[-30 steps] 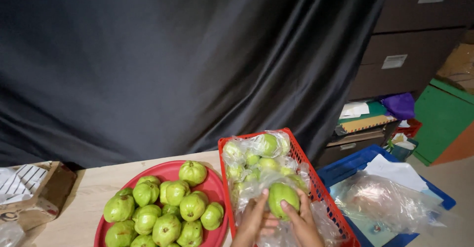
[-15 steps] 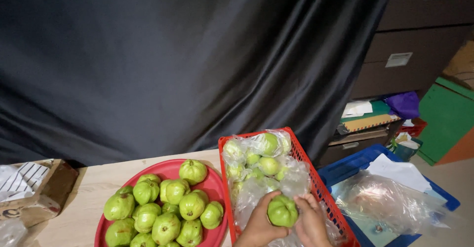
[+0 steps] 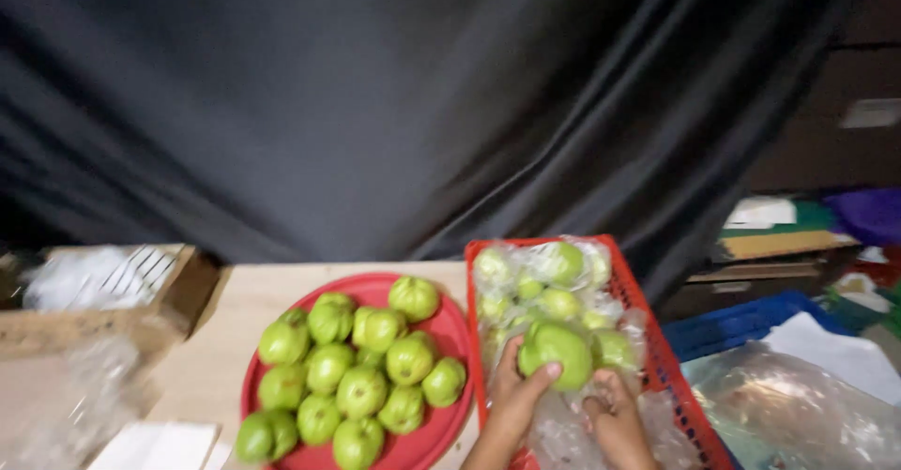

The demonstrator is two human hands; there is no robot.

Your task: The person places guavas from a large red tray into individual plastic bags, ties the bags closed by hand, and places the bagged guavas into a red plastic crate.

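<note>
Green guava [image 3: 556,353] sits gripped in my left hand [image 3: 514,397] above the red basket [image 3: 657,339] of bagged fruit. My right hand [image 3: 615,416] pinches the clear plastic bag [image 3: 572,428] below. A red tray [image 3: 441,324] of guavas lies left.

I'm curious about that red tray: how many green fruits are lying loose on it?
13 on the tray: one at the back, three behind-left, and nine more spreading toward the front edge. Others may hide underneath. The bagged ones in the basket are not counted.
</note>
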